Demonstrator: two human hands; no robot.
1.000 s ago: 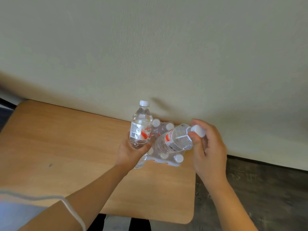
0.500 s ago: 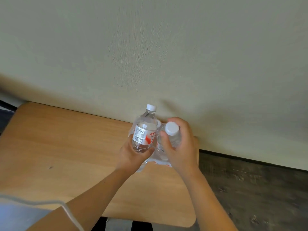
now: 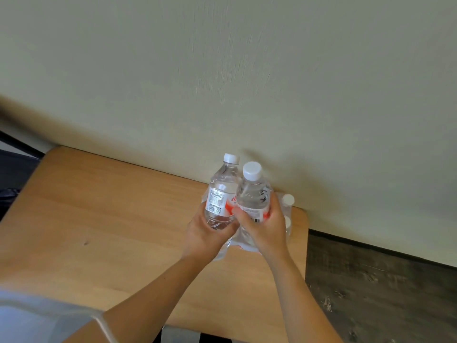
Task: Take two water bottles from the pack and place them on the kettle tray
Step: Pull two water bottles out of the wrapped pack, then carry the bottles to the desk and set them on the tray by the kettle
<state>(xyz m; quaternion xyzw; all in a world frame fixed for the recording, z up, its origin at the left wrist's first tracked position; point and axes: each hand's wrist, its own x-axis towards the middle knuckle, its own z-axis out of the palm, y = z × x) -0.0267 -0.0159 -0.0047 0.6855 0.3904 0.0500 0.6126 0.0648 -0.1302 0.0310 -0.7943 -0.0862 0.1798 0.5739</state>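
Two clear water bottles with white caps and red-and-white labels are held upright side by side above the table. My left hand grips the left bottle around its lower body. My right hand grips the right bottle the same way. Behind and under my hands lies the plastic-wrapped pack of bottles, mostly hidden, with two white caps showing at its right side. No kettle tray is in view.
The wooden table stands against a pale green wall. The pack sits at the table's far right corner. Dark floor lies to the right of the table edge. A dark area shows at the far left.
My right hand has turned its bottle from lying sideways to upright and shifted its grip from the cap end to the body. Both bottles now stand together, raised slightly.
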